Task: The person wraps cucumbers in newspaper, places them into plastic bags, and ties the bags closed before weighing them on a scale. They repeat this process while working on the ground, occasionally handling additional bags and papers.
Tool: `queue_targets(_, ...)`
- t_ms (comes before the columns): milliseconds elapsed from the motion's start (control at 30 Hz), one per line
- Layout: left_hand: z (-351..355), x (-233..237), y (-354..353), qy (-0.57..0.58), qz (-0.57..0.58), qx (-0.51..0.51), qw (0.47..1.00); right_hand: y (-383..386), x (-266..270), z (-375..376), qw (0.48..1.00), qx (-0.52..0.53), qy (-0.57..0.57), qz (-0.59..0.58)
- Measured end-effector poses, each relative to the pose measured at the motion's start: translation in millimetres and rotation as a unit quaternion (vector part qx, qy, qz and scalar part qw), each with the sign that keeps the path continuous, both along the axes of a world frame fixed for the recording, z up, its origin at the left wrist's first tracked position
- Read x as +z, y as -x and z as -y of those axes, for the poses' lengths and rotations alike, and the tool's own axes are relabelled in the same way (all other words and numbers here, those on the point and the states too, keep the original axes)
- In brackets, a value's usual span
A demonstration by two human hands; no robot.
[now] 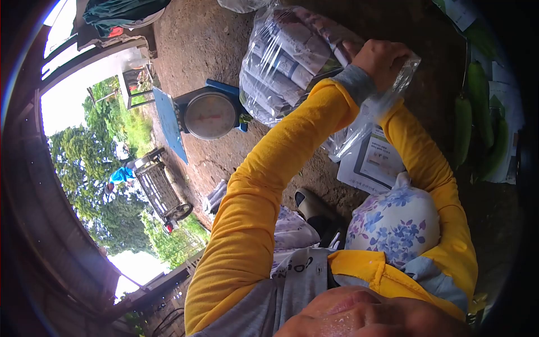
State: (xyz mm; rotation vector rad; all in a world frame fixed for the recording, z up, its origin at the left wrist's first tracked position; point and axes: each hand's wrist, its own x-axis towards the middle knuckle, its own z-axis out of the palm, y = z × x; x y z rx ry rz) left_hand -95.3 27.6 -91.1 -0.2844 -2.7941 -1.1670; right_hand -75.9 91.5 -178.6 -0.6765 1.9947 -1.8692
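Observation:
A clear plastic bag (269, 73) packed with newspaper-wrapped bundles (300, 70) rests on the dirt floor in front of me. My left hand (383, 60) reaches across to its right end, fingers curled closed round the gathered plastic. My right sleeve (418, 140) comes up to the same end. The right hand is mostly hidden behind the left wrist and blurred plastic, so its fingers do not show. Below the bag's loose end lie printed paper sheets (373, 160), close to my knee (396, 224) in floral cloth.
A blue dial scale (210, 116) stands left of the bag. Long green vegetables (480, 104) lie on newspaper at the right. My shoe (314, 205) is on the floor. Outside at the left are a cart (163, 185) and a person in blue (120, 175).

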Motion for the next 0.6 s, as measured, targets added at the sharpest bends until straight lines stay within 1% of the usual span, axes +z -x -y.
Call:
queue_targets(233,-2,-4,-14,0.044,-0.034,0.094,0.994,-1,5,5,0.999,0.033,0.006,-0.036)
queue_targets(333,-4,8,-36,0.049,-0.105,0.104,0.988,-18,14,-11,0.997,0.045,0.027,-0.054)
queue_targets(367,-9,18,-51,0.031,-0.067,0.161,0.984,-25,15,-24,0.997,0.049,0.034,-0.051)
queue_targets(433,-12,35,-81,0.071,-0.177,0.193,0.963,-44,14,-63,0.998,0.033,0.034,-0.033)
queue_targets(467,-21,40,-105,0.061,-0.18,0.22,0.957,-51,12,-91,1.0,-0.005,0.014,0.006)
queue_targets(500,-26,43,-130,0.103,-0.179,0.184,0.961,-50,29,-118,0.998,-0.056,-0.032,0.013)
queue_targets(533,-35,38,-155,0.09,-0.15,0.156,0.972,-46,47,-146,0.991,-0.106,-0.078,0.018)
queue_targets(567,-47,27,-185,0.074,-0.097,0.126,0.984,-41,41,-174,0.97,-0.159,-0.162,-0.093)
queue_targets(600,-57,13,-213,0.045,-0.05,0.061,0.996,-33,30,-202,0.927,-0.207,-0.24,-0.202)
